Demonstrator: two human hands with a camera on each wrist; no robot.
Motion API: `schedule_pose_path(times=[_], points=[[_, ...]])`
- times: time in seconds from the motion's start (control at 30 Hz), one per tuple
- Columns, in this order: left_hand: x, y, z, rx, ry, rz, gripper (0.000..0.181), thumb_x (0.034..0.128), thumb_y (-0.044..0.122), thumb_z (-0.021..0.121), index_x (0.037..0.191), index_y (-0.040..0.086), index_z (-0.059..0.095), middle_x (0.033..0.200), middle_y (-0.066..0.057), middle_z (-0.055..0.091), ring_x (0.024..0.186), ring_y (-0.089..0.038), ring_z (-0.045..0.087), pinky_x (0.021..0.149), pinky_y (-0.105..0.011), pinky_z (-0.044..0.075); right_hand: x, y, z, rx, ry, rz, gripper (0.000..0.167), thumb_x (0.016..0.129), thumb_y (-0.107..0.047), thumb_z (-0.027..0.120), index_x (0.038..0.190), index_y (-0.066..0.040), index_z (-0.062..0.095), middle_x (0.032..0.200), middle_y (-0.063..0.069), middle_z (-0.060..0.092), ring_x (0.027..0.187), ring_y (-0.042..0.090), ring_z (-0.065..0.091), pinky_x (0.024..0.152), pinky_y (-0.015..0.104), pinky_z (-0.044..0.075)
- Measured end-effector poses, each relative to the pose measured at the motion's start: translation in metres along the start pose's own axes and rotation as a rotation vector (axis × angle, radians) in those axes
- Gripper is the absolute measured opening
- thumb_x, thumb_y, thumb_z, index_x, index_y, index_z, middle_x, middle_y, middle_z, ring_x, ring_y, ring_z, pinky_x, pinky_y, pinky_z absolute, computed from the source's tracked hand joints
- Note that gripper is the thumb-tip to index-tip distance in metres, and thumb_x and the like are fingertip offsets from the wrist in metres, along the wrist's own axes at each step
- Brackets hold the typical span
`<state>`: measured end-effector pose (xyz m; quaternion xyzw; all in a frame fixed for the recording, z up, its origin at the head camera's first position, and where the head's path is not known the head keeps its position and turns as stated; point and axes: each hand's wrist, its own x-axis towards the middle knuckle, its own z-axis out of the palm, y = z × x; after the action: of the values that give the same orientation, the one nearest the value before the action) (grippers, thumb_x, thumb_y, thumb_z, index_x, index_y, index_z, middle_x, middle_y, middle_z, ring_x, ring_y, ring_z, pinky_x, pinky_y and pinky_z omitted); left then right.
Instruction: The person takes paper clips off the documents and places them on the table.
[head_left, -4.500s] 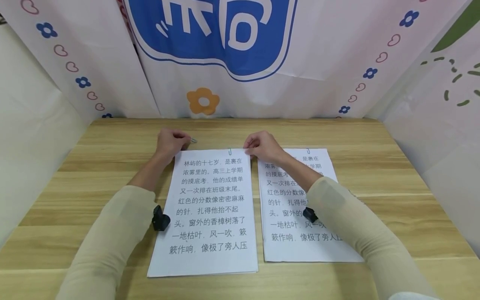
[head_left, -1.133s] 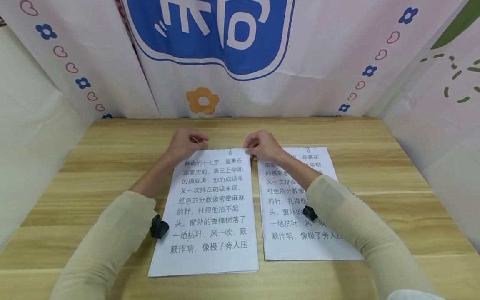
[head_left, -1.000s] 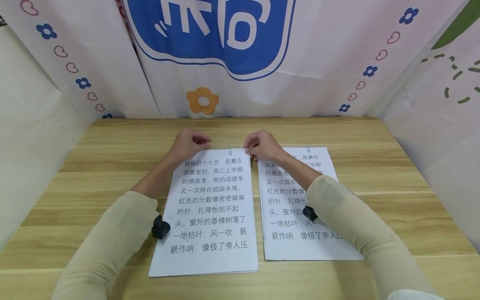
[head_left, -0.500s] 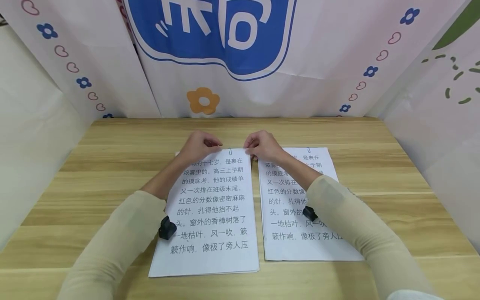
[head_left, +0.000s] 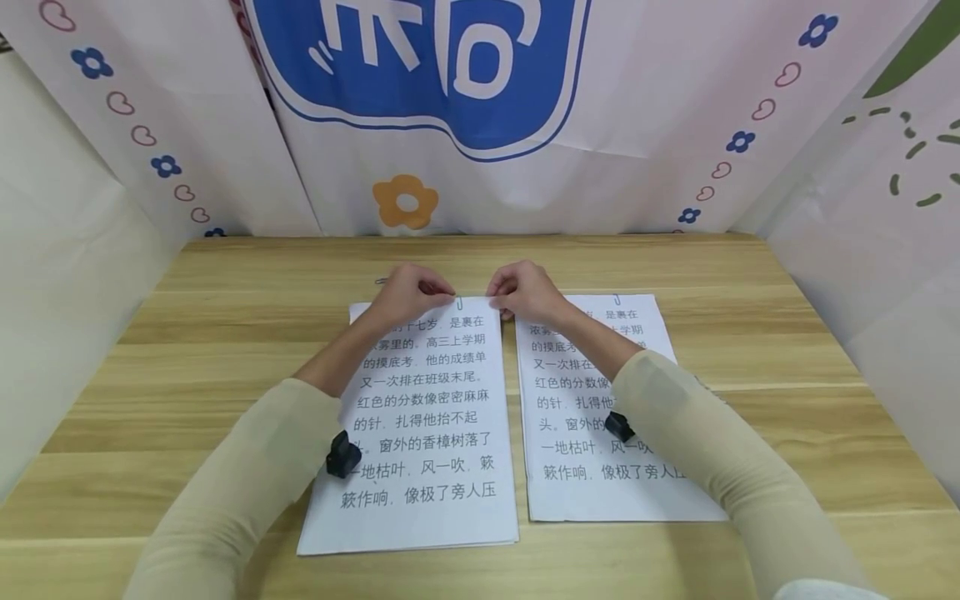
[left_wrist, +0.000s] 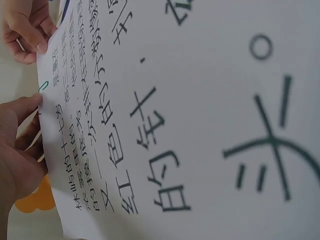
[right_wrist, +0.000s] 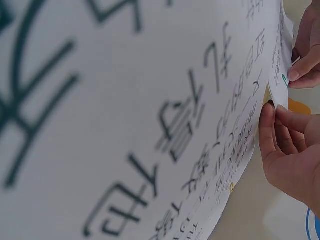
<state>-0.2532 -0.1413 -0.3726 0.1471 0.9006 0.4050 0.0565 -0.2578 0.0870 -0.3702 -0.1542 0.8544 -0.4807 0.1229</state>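
Two stacks of printed paper lie side by side, the left stack (head_left: 427,425) and the right stack (head_left: 592,497). My left hand (head_left: 408,292) pinches the left stack's top edge just left of a green paper clip (head_left: 460,303); in the left wrist view the thumb of this hand (left_wrist: 20,150) lies close beside the clip (left_wrist: 44,86). At the same stack's top right corner, my right hand (head_left: 525,292) holds the paper between thumb and fingers, as the right wrist view of that hand (right_wrist: 295,155) also shows.
A loose paper clip (head_left: 381,281) lies on the wooden table (head_left: 150,375), behind the left stack. Another clip (head_left: 617,299) sits at the right stack's top edge, seen yellow in the right wrist view (right_wrist: 231,187). A printed white sheet (head_left: 525,192) hangs behind the table.
My left hand has moved right along the left stack's top edge, from its left corner to beside the green clip. The loose clip shows again left of it. My right hand has stayed put.
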Motion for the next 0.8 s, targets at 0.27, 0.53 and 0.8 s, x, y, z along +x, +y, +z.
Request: schedule_pose_path(times=[0.27,0.53,0.8], points=[[0.0045,0.0014,0.0032,0.021,-0.018,0.014,0.012,0.0986,0.004,0.068,0.106,-0.001,0.076,0.099,-0.014,0.072,0.089,-0.025,0.062,0.08,-0.032,0.051,0.0013,0.0017,0.0005,0.01,-0.003,-0.004,0.008,0.093,0.009,0.069,0.1,0.007,0.07,0.087,0.015,0.069,0.068,0.02,0.067,0.069,0.03,0.062],[0.0082,0.0019,0.0025,0.044,-0.063,0.058,0.013,0.1011,0.003,0.064,0.107,-0.002,0.075,0.096,-0.014,0.07,0.086,-0.024,0.06,0.079,-0.031,0.05,0.0018,0.0021,0.0005,0.018,-0.006,0.0,0.008,0.092,0.009,0.07,0.1,0.007,0.071,0.086,0.016,0.07,0.069,0.021,0.067,0.069,0.031,0.062],[0.0101,0.0035,0.002,0.056,-0.096,0.092,0.014,0.1017,0.0,0.062,0.105,-0.003,0.075,0.096,-0.016,0.071,0.085,-0.025,0.061,0.077,-0.03,0.05,0.0011,0.0017,0.0003,0.024,-0.007,0.009,0.007,0.092,0.009,0.07,0.099,0.007,0.071,0.086,0.016,0.07,0.068,0.021,0.068,0.068,0.032,0.062]])
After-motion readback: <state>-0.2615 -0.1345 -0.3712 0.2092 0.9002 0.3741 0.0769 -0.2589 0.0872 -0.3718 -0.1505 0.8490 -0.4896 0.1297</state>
